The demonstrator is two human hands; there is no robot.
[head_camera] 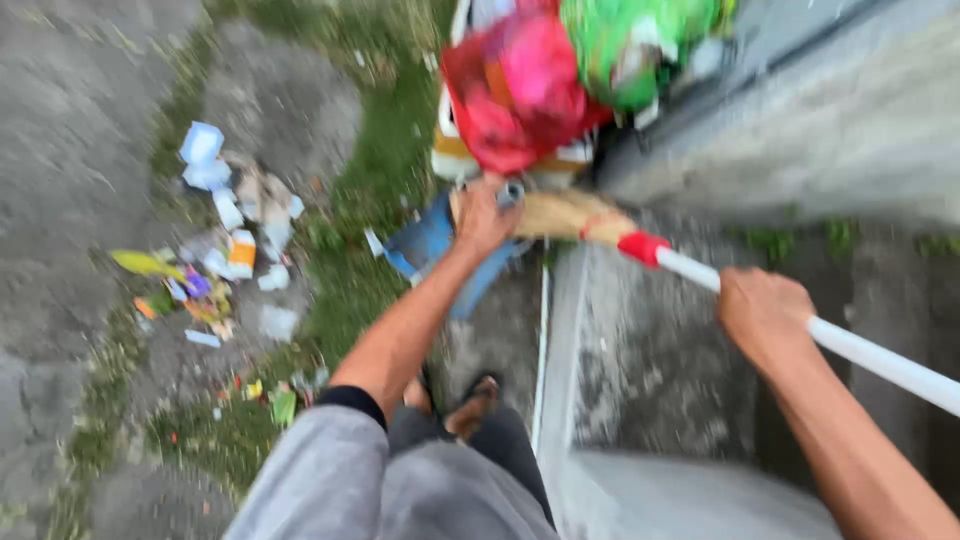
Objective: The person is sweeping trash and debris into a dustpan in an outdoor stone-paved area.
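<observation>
From the head camera, my right hand point(765, 315) wraps closed around the broom's white handle point(860, 352), steadying it, while my left hand point(483, 215) grips the blue dustpan point(430, 245) beside the bristles point(570, 213), near scattered litter point(225, 240).

The whole picture is blurred; the bags point(560, 70) at twelve o'clock and the broom handle point(860, 352) at three o'clock are cut off by the edges.
</observation>
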